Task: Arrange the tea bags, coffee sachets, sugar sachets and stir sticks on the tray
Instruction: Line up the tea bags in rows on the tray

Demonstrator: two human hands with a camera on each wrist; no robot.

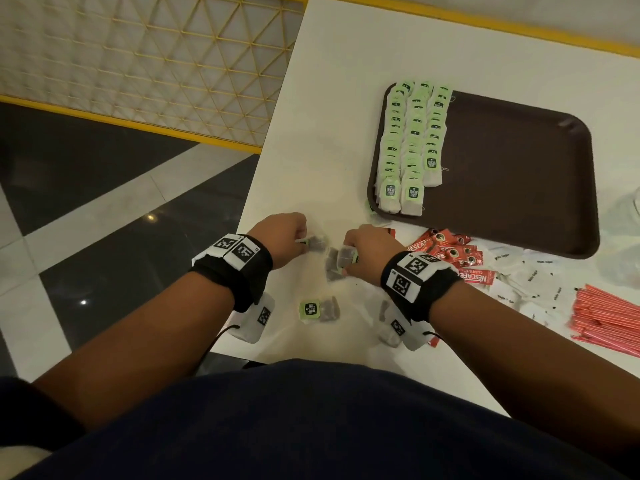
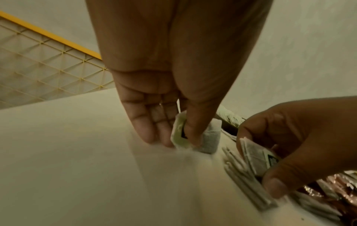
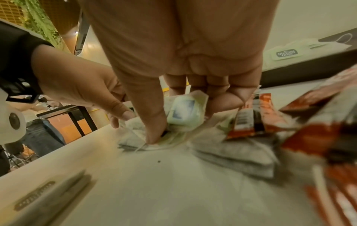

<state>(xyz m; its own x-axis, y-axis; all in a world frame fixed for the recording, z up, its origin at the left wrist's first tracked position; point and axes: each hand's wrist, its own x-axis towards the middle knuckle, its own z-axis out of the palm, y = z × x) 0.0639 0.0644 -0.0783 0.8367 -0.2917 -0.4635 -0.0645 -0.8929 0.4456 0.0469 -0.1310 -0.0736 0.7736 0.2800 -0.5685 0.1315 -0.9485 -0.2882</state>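
Note:
A dark brown tray point(image 1: 519, 174) lies on the white table with three rows of green-tagged tea bags point(image 1: 412, 143) along its left side. In front of the tray's near left corner my left hand point(image 1: 287, 240) pinches one tea bag point(image 2: 195, 137) by its green tag against the table. Beside it my right hand point(image 1: 363, 252) grips several tea bags point(image 3: 183, 113) between thumb and fingers, over more loose bags point(image 1: 332, 268). Another loose tea bag point(image 1: 317, 310) lies nearer to me.
Red coffee sachets point(image 1: 453, 254) lie right of my right hand, white sugar sachets point(image 1: 526, 278) beyond them, and pink stir sticks point(image 1: 609, 320) at the far right. The table's left edge point(image 1: 242, 216) drops to a tiled floor. Clear plastic point(image 1: 627, 230) lies right of the tray.

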